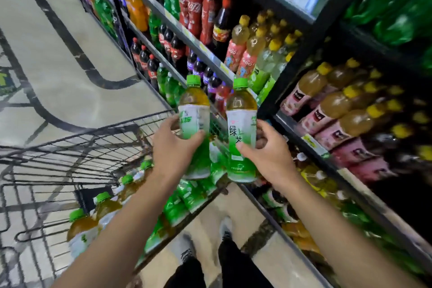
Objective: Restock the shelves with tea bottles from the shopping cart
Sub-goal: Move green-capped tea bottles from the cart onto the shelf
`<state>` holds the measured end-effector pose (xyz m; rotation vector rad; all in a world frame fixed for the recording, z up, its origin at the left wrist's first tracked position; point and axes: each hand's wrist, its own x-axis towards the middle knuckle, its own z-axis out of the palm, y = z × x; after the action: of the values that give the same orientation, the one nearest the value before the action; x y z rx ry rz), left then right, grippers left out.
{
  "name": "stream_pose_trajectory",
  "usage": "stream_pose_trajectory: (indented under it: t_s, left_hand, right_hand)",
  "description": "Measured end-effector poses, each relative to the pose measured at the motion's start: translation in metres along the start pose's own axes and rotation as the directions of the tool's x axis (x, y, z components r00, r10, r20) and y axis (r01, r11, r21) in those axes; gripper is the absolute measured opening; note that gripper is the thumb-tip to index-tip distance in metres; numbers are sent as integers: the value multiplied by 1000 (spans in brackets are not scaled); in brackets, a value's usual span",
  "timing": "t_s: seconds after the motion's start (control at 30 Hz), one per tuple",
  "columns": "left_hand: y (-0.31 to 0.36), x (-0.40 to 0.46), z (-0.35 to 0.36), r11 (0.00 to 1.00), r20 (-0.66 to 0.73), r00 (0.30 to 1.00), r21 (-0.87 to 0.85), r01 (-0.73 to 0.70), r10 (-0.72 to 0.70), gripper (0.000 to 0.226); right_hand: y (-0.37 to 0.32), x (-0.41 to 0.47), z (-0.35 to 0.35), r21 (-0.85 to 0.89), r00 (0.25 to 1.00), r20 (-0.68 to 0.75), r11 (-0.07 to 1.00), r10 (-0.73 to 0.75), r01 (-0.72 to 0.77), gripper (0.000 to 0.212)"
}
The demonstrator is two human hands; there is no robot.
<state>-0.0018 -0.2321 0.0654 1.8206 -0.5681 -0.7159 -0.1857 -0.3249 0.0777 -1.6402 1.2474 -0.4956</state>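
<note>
My left hand grips one green-capped tea bottle around its white and green label. My right hand holds a second, matching tea bottle the same way. Both bottles stand upright, side by side, above the far right corner of the wire shopping cart. More tea bottles with green caps lie in a heap inside the cart, below my forearms. The drink shelves stand directly to the right of the held bottles.
The shelves hold cola bottles, yellow-capped juice bottles and pink-labelled tea bottles. The lowest shelf shows green and yellow bottles. My shoes stand on the tiled floor between cart and shelf.
</note>
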Motion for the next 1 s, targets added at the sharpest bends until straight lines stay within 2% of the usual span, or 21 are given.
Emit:
stream_pose_trajectory:
  t_s: [0.1, 0.2, 0.27, 0.33, 0.4, 0.57, 0.7, 0.83, 1.0]
  left_hand:
    - [24, -11, 27, 997, 95, 992, -32, -76, 79, 57]
    - [51, -30, 53, 984, 184, 967, -60, -169, 178, 51]
    - [68, -45, 67, 973, 224, 948, -101, -209, 227, 52]
    - [87, -64, 80, 958, 247, 927, -118, -261, 283, 66]
    - [105, -85, 93, 937, 261, 901, -143, -318, 346, 80]
    - [145, -147, 118, 891, 276, 849, -189, -412, 451, 70]
    - [176, -184, 137, 849, 286, 802, -250, -466, 525, 66]
    - [230, -212, 153, 773, 259, 739, -355, -526, 622, 81]
    - [314, -229, 167, 670, 218, 653, -439, -598, 725, 83]
  right_hand:
    - [-2, -25, -31, 33, 990, -139, 999, -12, 17, 60]
    - [-8, -48, -60, 70, 970, -241, 996, -36, 54, 56]
    - [-12, -63, -80, 82, 944, -323, 991, -72, 104, 52]
    - [-15, -81, -102, 82, 908, -404, 984, -112, 158, 49]
    - [-16, -101, -124, 100, 879, -462, 978, -118, 184, 48]
    - [-19, -154, -178, 108, 792, -588, 955, -164, 278, 47]
    - [-26, -191, -222, 45, 729, -640, 935, -243, 352, 49]
    - [-50, -218, -269, -24, 647, -692, 905, -321, 424, 54]
    - [-98, -243, -326, -130, 537, -730, 858, -422, 497, 51]
